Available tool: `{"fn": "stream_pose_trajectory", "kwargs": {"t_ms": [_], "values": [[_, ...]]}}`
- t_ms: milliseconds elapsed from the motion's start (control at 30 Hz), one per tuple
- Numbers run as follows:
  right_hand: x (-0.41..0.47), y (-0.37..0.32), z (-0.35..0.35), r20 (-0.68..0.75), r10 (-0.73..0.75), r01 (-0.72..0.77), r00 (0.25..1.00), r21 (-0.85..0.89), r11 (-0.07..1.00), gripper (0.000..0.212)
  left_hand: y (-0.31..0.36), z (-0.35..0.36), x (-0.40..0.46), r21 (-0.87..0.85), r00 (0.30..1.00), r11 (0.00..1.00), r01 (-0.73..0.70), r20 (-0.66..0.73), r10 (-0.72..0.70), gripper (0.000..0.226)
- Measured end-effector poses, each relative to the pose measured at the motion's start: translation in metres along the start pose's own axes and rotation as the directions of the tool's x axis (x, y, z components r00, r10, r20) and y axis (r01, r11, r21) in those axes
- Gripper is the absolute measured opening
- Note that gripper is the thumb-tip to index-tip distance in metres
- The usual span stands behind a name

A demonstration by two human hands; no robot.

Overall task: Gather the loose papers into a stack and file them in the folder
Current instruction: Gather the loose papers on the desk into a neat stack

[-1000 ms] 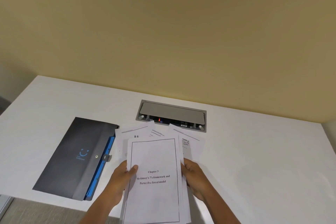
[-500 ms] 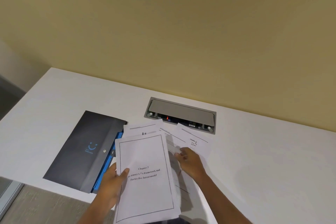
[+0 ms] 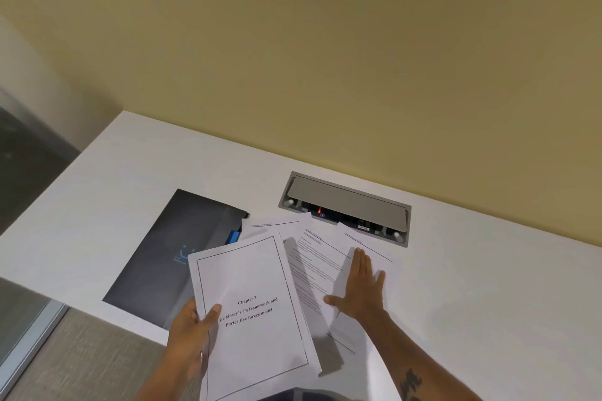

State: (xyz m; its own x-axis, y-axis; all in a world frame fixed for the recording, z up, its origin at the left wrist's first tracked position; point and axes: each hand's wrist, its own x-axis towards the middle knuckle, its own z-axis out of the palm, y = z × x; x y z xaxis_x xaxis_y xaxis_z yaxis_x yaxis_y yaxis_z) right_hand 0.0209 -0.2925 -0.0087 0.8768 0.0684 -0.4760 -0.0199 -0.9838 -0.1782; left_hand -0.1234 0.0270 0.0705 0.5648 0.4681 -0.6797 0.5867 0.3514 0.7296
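The dark folder lies on the white counter, partly under the title sheets — the left hand has its grip pinched on their left edge. Right of them, the right hand presses flat, fingers straight, on the loose papers — spread just before the socket box.

The top sheet reads "Chapter 3, Mc-kinsey's 7's framework and Porter five forces model".

An office: a white desk set against a plain yellow-beige wall, with a grey recessed power-and-data socket box near its far edge and printed papers beside a dark folder.
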Motion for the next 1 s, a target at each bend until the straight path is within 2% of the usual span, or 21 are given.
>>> {"fn": "stream_pose_trajectory", "kwargs": {"t_ms": [67,233,567,767,1000], "values": [[-0.003,-0.001,0.005,-0.032,-0.008,0.007,0.999,-0.027,1.0,0.148,-0.001,-0.004,0.001,-0.01,1.0,1.0,0.004,0.0,-0.004,0.027],[-0.007,-0.009,0.001,-0.075,0.005,-0.003,0.997,0.034,0.999,0.141,-0.002,-0.009,0.002,-0.026,1.0,1.0,0.006,0.003,-0.006,0.026],[-0.016,-0.023,0.002,-0.077,0.032,-0.013,0.996,0.23,0.973,0.13,-0.002,-0.013,0.001,-0.03,1.0,1.0,-0.004,0.016,0.004,0.029],[-0.007,-0.014,-0.011,-0.131,0.241,-0.186,0.962,0.335,0.924,0.135,-0.002,-0.018,-0.001,-0.029,1.0,1.0,-0.009,0.018,0.009,0.033],[-0.001,-0.023,-0.015,-0.109,0.183,-0.153,0.977,0.238,0.959,0.128,-0.006,-0.022,-0.004,-0.021,1.0,1.0,-0.022,0.001,0.022,0.029]]}}
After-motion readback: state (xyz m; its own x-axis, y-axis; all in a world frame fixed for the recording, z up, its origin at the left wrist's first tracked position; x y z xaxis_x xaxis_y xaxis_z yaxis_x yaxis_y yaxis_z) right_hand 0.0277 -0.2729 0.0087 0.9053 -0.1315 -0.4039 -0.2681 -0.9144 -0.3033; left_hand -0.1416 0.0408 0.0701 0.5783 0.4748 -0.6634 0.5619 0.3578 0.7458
